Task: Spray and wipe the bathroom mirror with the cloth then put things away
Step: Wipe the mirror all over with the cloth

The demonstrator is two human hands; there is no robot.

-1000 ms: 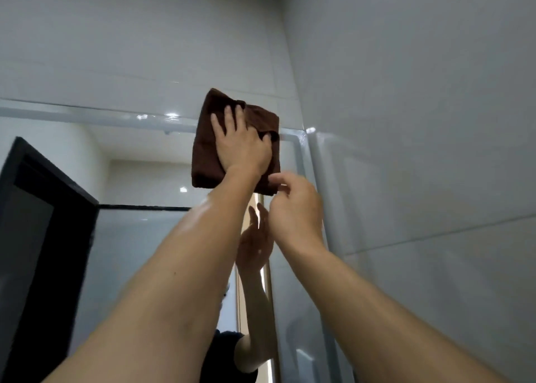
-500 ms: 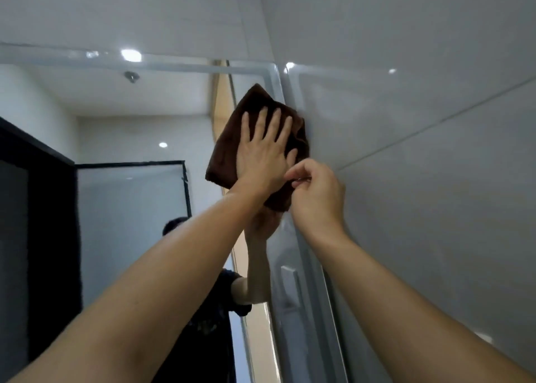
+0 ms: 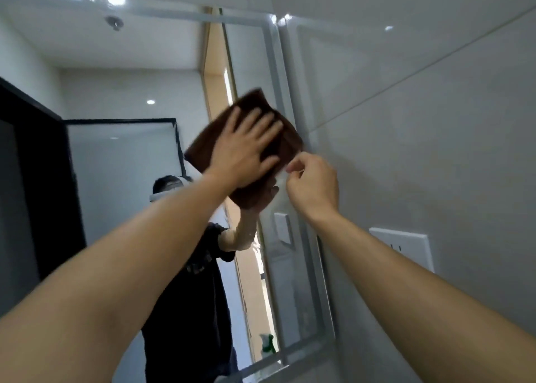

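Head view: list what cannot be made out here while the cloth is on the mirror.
- Brown cloth: motion blur smears its edges, and the left hand covers its middle.
- Right hand: fingertips curl by the cloth's corner; whether they pinch it cannot be told.
- Mirror: both arms hide its lower part.
- Green item reflected low down: too small to identify.
- Wall plate: markings too small.

Both bare forearms reach up and forward from the lower corners of the view. The left hand (image 3: 246, 147) lies flat, palm away, fingers (image 3: 262, 124) spread and pointing up to the right, pressed against a folded dark brown cloth (image 3: 287, 141). The right hand (image 3: 311, 179) is just beside it, lower right, back toward the camera, fingers curled with thumb and forefinger pinched together near the cloth's lower corner.
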